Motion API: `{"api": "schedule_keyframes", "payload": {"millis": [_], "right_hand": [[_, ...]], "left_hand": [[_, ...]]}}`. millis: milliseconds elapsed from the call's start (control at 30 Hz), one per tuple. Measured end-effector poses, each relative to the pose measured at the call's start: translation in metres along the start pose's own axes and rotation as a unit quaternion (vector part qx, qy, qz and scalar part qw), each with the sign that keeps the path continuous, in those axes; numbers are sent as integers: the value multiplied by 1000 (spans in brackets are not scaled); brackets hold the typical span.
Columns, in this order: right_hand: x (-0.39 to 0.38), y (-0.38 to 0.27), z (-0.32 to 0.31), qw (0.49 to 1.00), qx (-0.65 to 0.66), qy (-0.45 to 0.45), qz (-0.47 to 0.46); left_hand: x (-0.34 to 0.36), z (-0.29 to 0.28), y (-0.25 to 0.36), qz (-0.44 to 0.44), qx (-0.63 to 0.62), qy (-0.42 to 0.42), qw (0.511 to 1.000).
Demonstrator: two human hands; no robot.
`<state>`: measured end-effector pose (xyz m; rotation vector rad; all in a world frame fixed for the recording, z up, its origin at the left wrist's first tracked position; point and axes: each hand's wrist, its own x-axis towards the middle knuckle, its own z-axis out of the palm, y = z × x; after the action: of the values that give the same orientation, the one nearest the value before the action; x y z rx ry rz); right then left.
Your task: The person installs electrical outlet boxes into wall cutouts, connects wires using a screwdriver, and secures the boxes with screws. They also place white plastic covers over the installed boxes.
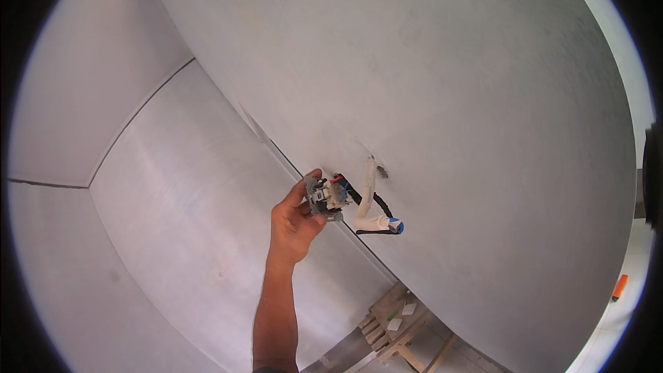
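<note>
My left hand (pixel 292 224) reaches up from the lower edge and is closed round the rim of a wall socket or switch insert (pixel 324 198) with a grey metal mounting frame. Its wired back is turned into view; which of the two it is cannot be told. Red and blue wires and a black sleeved cable (pixel 376 200) run off its right side. Beside it a white cable (pixel 368 190) comes out of a ragged hole (pixel 382 171) in the wall and bends down to a white and blue end (pixel 395 225). My right hand is out of view.
The pale grey wall (pixel 483 131) fills the right, with a dark seam below the insert and smooth panels (pixel 186 186) to the left. Lower down stands a wooden bench (pixel 388 311) bearing small white pieces (pixel 395 324) and something green. An orange object (pixel 619 288) lies at the far right.
</note>
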<state>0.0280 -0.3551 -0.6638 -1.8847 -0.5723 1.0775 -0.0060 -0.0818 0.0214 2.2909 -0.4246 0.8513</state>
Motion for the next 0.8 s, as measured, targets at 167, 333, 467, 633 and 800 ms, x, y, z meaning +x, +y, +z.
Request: {"api": "schedule_keyframes", "payload": {"millis": [167,333,467,633,800], "right_hand": [[-2,0,4,1000,-6,-10,-18],[-3,-14,15,995,-1,-25,-96],[4,-67,13,979,161,-54,-109],[-6,-108,4,965,173,-109,-165],[-7,-138,3,964,135,-110,-200]], "left_hand": [[-8,29,5,79,191,21,978],[-2,23,-11,66,144,46,986],[8,-11,-6,23,79,7,997],[28,-26,25,-68,68,-31,995],[32,-26,36,-109,100,-35,988]]}}
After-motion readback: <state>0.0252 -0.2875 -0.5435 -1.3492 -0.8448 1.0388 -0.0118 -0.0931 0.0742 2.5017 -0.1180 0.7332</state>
